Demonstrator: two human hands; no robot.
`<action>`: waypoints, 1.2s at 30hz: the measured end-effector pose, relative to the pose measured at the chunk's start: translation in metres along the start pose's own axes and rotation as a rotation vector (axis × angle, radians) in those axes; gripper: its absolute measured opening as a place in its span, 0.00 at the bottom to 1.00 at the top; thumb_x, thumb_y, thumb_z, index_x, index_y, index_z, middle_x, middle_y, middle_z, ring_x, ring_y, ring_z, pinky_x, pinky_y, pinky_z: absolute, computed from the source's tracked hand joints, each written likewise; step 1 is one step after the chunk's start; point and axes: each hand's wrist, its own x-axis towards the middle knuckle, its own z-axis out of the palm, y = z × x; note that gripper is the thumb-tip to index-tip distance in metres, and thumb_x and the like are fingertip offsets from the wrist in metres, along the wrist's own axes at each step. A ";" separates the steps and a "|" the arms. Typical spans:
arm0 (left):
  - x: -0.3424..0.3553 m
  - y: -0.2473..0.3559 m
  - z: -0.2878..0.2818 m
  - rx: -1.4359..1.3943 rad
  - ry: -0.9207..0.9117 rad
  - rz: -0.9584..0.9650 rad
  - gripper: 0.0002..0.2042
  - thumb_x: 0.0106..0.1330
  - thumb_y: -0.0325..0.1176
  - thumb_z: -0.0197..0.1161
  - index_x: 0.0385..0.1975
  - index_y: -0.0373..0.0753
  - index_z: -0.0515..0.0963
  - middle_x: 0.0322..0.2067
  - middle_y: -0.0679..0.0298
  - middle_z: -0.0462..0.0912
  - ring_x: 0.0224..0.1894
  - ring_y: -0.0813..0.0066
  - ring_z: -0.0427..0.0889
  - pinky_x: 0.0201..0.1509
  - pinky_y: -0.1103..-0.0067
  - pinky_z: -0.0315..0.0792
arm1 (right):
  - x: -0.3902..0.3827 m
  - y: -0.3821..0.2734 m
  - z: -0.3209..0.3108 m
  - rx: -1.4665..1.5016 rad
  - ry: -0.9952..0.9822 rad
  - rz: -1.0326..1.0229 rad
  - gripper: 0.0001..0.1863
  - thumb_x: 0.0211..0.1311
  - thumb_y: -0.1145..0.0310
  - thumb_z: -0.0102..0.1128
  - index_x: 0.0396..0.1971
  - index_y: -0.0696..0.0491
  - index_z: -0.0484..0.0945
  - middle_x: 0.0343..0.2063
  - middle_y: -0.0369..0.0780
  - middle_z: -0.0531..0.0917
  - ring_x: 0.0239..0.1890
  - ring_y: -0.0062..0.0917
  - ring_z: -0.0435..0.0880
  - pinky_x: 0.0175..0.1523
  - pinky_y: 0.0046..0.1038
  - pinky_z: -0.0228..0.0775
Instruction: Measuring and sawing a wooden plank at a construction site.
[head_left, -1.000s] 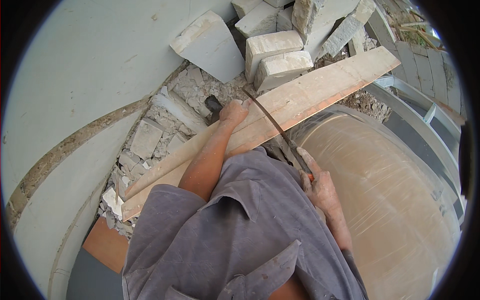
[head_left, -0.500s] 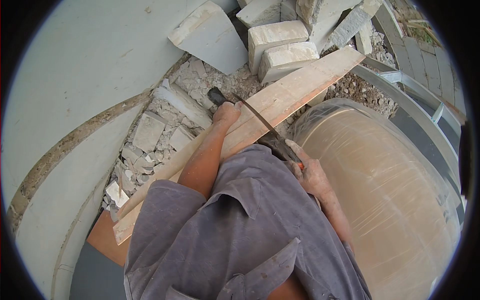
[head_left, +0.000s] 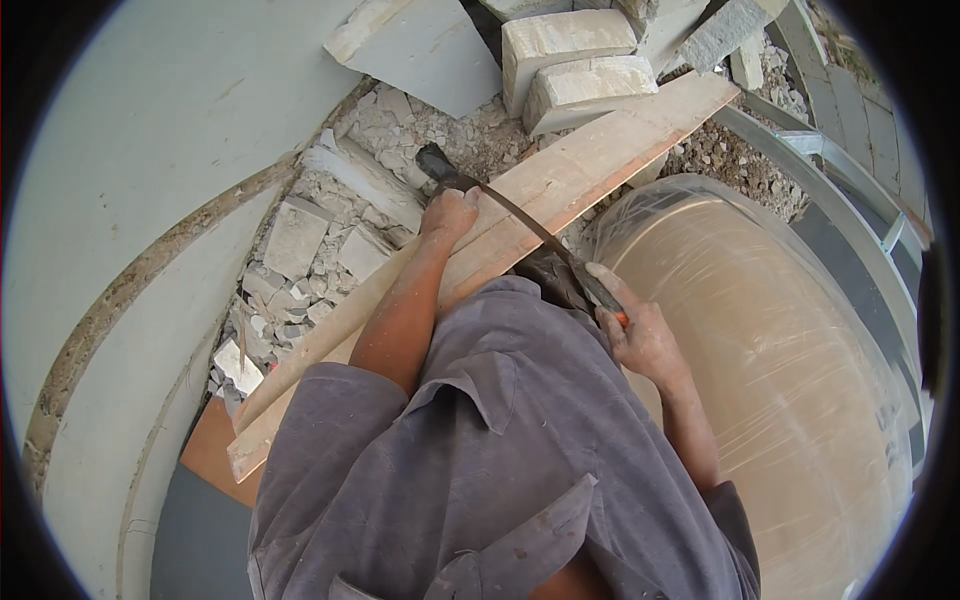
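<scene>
A long pale wooden plank runs diagonally from lower left to upper right, over rubble and a wrapped surface. My left hand presses on the plank near its middle. My right hand grips the orange-tipped handle of a dark, thin-bladed saw. The blade lies across the plank, and its black far end sticks out past my left hand. My grey shirt covers the plank's lower middle part.
Broken pale stone pieces lie under and left of the plank. Stacked whitish blocks sit at the top, beside a flat grey slab. A large rounded tan surface wrapped in clear film fills the right. A smooth grey curved wall is on the left.
The saw has slid forward across the plank, its black tip now further past my left hand. The view has shifted so the plank and blocks sit higher.
</scene>
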 end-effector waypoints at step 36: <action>0.000 0.017 -0.011 0.026 -0.054 -0.007 0.30 0.62 0.57 0.52 0.44 0.30 0.78 0.47 0.40 0.77 0.53 0.44 0.75 0.57 0.61 0.68 | 0.060 0.015 0.021 -0.089 -0.066 0.120 0.32 0.59 0.75 0.53 0.64 0.39 0.60 0.38 0.54 0.81 0.38 0.50 0.80 0.47 0.44 0.71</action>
